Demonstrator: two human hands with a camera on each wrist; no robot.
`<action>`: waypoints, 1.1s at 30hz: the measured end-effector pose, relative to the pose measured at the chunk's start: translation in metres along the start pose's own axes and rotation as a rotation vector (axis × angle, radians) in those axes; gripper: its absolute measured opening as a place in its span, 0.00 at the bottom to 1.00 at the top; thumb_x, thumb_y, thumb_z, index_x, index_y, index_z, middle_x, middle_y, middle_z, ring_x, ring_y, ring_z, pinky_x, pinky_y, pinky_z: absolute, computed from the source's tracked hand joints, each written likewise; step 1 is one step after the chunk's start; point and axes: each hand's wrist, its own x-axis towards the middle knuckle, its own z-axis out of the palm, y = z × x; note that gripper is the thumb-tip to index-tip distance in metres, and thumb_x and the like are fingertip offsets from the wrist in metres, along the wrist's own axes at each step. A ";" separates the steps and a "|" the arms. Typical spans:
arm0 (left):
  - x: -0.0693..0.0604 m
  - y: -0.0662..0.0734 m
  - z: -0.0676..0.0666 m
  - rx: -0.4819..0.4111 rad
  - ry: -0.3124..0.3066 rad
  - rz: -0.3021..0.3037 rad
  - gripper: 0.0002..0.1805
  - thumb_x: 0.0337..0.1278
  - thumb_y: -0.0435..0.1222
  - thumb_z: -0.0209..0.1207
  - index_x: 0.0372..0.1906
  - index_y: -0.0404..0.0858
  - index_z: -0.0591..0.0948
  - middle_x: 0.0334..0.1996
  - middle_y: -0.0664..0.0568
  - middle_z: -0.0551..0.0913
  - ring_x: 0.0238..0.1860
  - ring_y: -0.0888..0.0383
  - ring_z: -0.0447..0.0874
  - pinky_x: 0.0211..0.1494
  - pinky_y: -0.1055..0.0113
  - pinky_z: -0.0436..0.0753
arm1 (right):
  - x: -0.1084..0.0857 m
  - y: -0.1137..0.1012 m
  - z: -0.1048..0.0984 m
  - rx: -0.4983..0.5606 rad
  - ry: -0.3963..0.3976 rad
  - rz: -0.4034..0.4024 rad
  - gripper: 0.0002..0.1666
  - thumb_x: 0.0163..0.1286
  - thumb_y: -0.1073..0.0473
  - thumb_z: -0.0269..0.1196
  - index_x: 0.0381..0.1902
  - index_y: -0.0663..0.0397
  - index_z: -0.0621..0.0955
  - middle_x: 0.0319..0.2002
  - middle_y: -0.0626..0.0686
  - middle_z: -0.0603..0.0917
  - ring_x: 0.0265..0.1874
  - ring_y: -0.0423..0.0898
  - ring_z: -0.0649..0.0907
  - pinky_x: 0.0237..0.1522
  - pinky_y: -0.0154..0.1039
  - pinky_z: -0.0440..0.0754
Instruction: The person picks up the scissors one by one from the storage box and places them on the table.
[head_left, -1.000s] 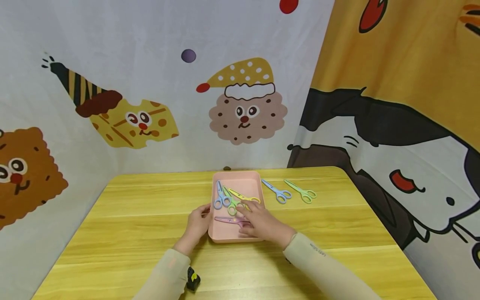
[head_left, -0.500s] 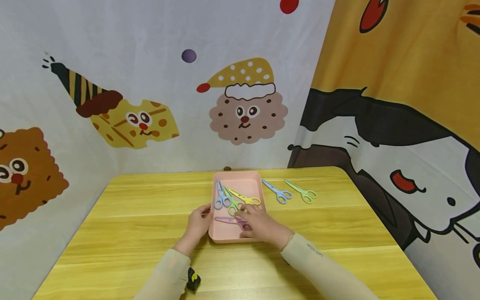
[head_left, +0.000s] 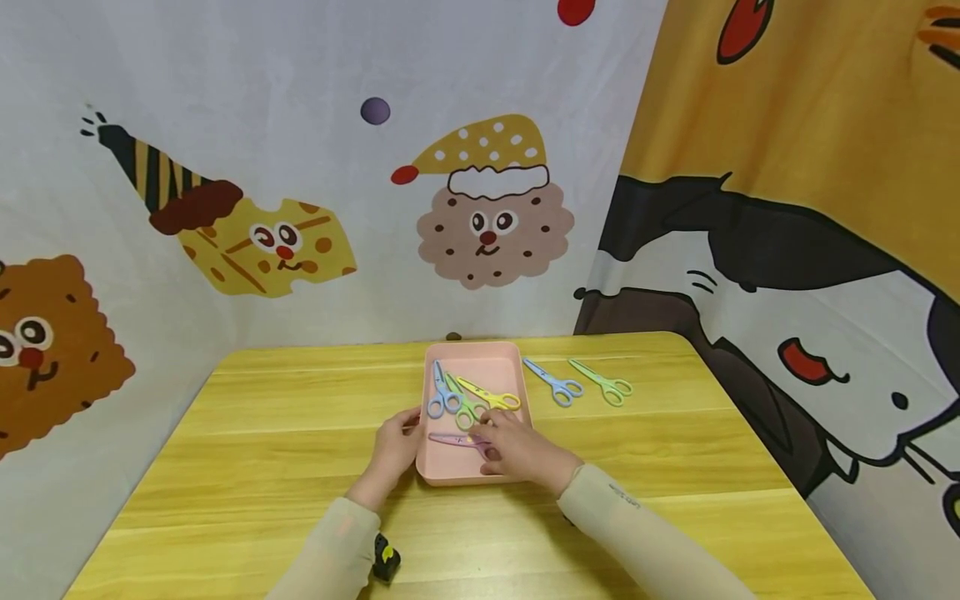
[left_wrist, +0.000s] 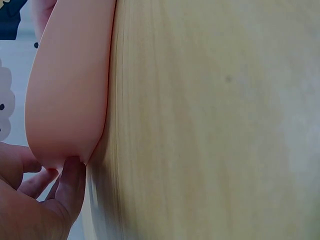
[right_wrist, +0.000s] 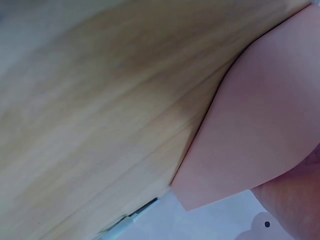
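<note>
Your left hand (head_left: 397,442) pinches the pink tray (head_left: 480,360)'s left side, fingers narrow. Your right hand (head_left: 525,450) has bent fingers at the handles of the purple scissors (head_left: 452,440), inside the tray; can't tell if they grip. Blue scissors (head_left: 453,403), green scissors (head_left: 464,421) and yellow scissors (head_left: 483,392) lie just beyond; two more pairs (head_left: 552,382) sit right, on the bench (head_left: 300,433).

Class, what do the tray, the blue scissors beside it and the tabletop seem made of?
Tray: probably plastic, matte pink, with smooth walls and rounded corners.
Blue scissors: apparently smooth plastic, since blades and handles share one colour; metal edges can't be ruled out.
Tabletop: wood or wood-look laminate, slightly glossy, with streaky grain.
</note>
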 end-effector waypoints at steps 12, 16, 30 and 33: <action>0.000 0.001 -0.002 0.011 -0.005 -0.002 0.20 0.64 0.33 0.54 0.58 0.30 0.76 0.49 0.38 0.81 0.50 0.46 0.80 0.51 0.58 0.82 | 0.004 -0.001 0.000 -0.011 -0.010 -0.014 0.33 0.59 0.47 0.68 0.62 0.48 0.74 0.58 0.53 0.72 0.57 0.49 0.70 0.60 0.46 0.73; 0.000 0.002 -0.003 0.019 -0.011 -0.007 0.20 0.64 0.33 0.54 0.59 0.30 0.75 0.49 0.38 0.81 0.49 0.46 0.80 0.51 0.58 0.82 | 0.004 -0.003 -0.002 0.015 -0.035 0.006 0.33 0.60 0.48 0.67 0.62 0.47 0.74 0.58 0.53 0.72 0.57 0.48 0.69 0.60 0.45 0.72; 0.000 -0.001 0.001 0.007 0.033 0.043 0.18 0.62 0.32 0.56 0.55 0.29 0.78 0.45 0.38 0.83 0.46 0.47 0.82 0.48 0.59 0.84 | 0.004 -0.002 -0.005 0.081 -0.012 -0.018 0.31 0.54 0.58 0.69 0.57 0.54 0.78 0.54 0.55 0.73 0.53 0.49 0.71 0.57 0.43 0.73; 0.000 -0.002 0.001 0.012 0.035 0.041 0.18 0.62 0.32 0.56 0.55 0.29 0.78 0.45 0.39 0.83 0.46 0.47 0.82 0.48 0.59 0.84 | 0.004 -0.001 -0.004 0.081 -0.008 -0.014 0.30 0.54 0.58 0.70 0.56 0.55 0.78 0.54 0.54 0.73 0.52 0.49 0.71 0.56 0.42 0.74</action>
